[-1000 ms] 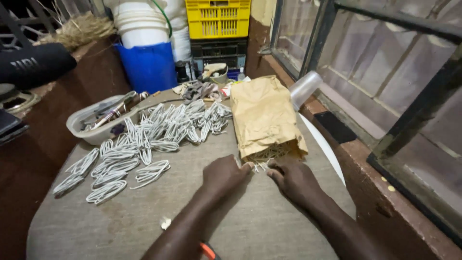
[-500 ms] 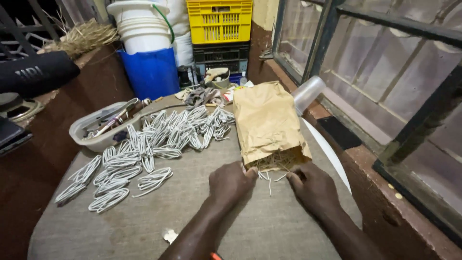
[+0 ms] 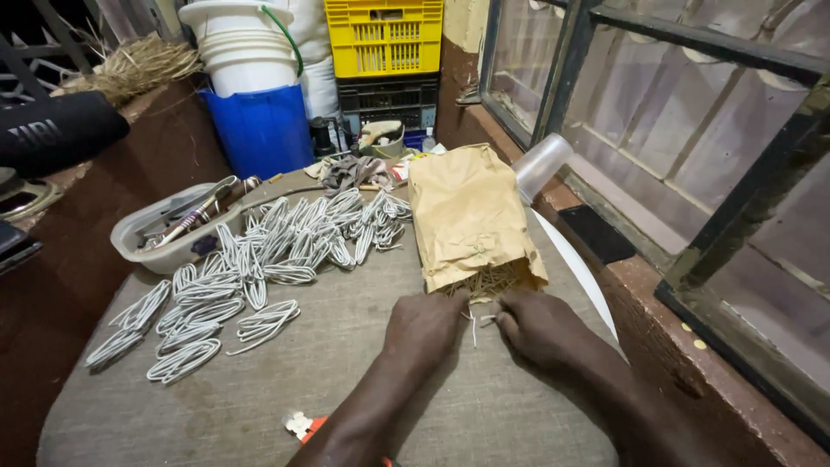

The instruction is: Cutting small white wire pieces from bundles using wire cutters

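Both hands at mouth of brown paper bag [image 3: 471, 220] on cloth-covered table [image 3: 259, 406]: left hand [image 3: 425, 324] & right hand [image 3: 538, 322] pinching thin pale sticks [image 3: 477, 318] spilling out; keep grip light, pull few at a time, wire loops [image 3: 251, 268] clear.

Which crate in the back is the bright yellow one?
The top crate. It sits stacked on a dark crate, beside the white buckets, far from both hands.

Bag [image 3: 471, 216] on surface [image 3: 346, 380] just beyond hands; wire loops [image 3: 259, 259] left; tray [image 3: 169, 229] far left; cup [image 3: 540, 164] behind bag.
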